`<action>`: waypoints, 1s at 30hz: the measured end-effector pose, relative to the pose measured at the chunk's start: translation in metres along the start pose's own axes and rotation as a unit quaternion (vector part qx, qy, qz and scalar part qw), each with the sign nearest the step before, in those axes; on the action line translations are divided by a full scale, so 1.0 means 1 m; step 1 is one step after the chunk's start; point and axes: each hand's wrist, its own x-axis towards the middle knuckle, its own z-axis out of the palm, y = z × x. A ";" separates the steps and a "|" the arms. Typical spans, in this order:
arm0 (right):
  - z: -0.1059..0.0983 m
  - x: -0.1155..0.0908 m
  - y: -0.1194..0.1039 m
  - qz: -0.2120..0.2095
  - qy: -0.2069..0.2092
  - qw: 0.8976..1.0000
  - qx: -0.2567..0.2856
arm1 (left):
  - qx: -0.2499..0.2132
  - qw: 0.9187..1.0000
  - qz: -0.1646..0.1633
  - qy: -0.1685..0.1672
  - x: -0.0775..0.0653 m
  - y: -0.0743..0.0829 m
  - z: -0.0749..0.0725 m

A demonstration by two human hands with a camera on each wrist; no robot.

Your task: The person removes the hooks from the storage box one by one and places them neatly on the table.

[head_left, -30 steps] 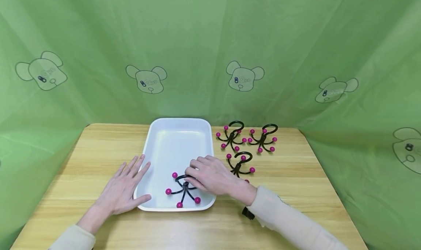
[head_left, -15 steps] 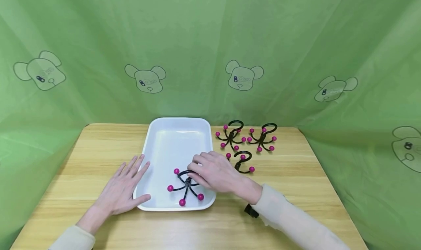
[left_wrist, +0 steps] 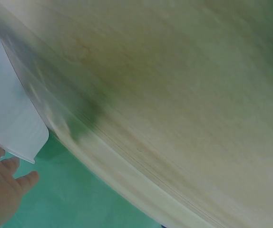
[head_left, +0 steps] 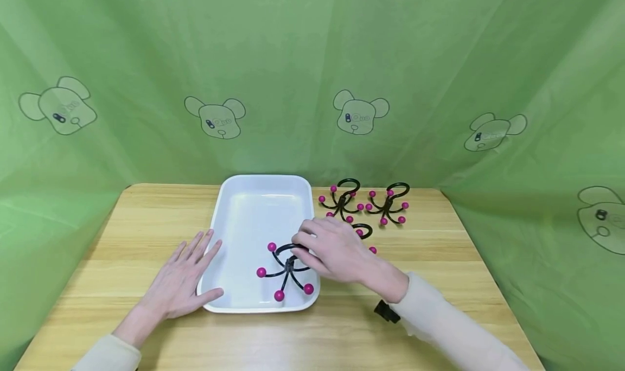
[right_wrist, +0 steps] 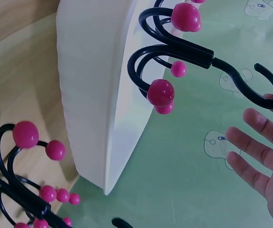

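In the head view, my right hand (head_left: 337,250) pinches the curved top of a black multi-arm hook hanger (head_left: 289,267) with pink ball tips. The hanger is above the near right part of a white tray (head_left: 259,213), its arms pointing down. From the right wrist view, thumb and forefinger grip the hook end while the other fingers (right_wrist: 253,147) are extended. My left hand (head_left: 183,279) lies with spread, straight fingers at the tray's left rim. Only part of that hand (left_wrist: 1,190) shows in the left wrist view, beside the tray wall.
Two similar hangers (head_left: 340,203) (head_left: 388,205) stand at the back right of the wooden table (head_left: 425,284). A third hanger (head_left: 363,230) is partly hidden behind my right hand. A green curtain (head_left: 293,51) surrounds the table.
My right hand has moved right and slightly away from me, carrying the hanger toward the tray's right side. It now covers more of the third hanger. The left hand stays put.
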 end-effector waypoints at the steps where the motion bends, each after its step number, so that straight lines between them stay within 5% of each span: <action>1: -0.002 -0.001 0.001 0.001 0.004 1.000 0.002 | 0.000 1.000 0.000 -0.001 0.000 0.000 0.000; 13: -0.028 -0.016 0.009 -0.018 0.086 0.996 -0.001 | 0.004 1.000 0.000 -0.004 0.000 -0.002 0.001; 30: -0.063 -0.058 0.024 -0.011 0.111 0.993 -0.045 | -0.002 1.000 -0.004 -0.011 0.000 0.000 -0.001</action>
